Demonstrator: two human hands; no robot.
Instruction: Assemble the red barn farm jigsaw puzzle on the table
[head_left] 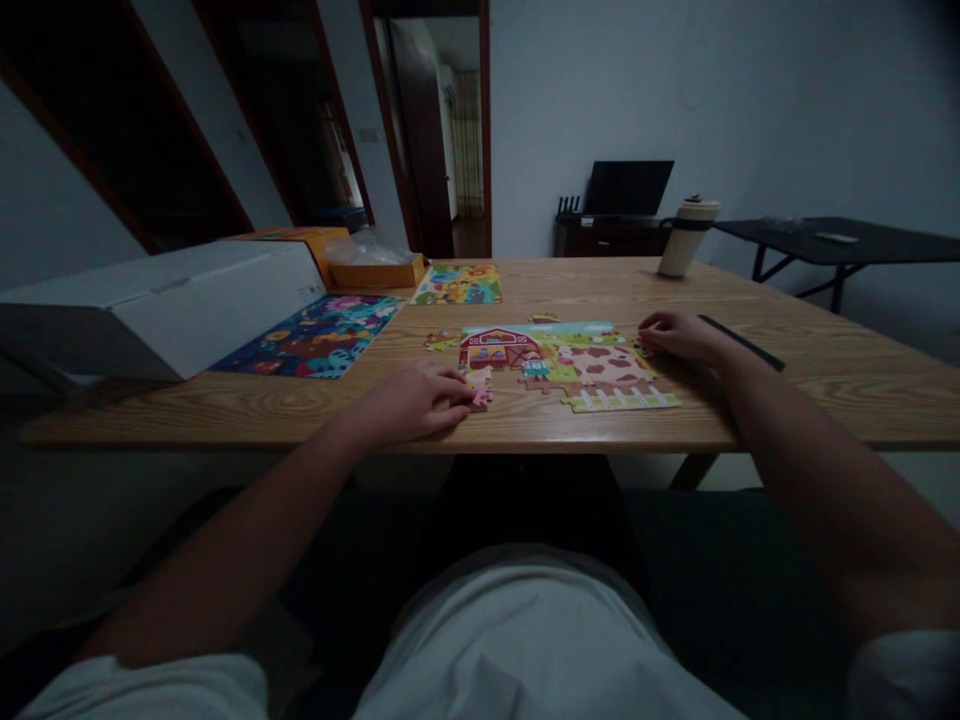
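Observation:
A partly joined farm jigsaw puzzle (607, 365) lies flat on the wooden table (570, 290), showing a red barn, a spotted cow and a white fence. My left hand (412, 400) rests at its lower left corner, thumb and fingers closed about a puzzle piece with a pink pig (481, 399). At the right edge, my right hand (679, 335) has its fingertips bent together on a small edge piece, mostly hidden by the fingers. Two loose pieces lie apart: one left of the barn (441, 341), another beyond the top edge (544, 318).
Left of the puzzle are a dark blue picture sheet (319, 335), a bright animal picture (459, 284), a white box (165, 290) and an orange box (379, 272) with clear plastic. A thin black object (742, 342) lies beside my right hand; a cup (688, 238) stands behind.

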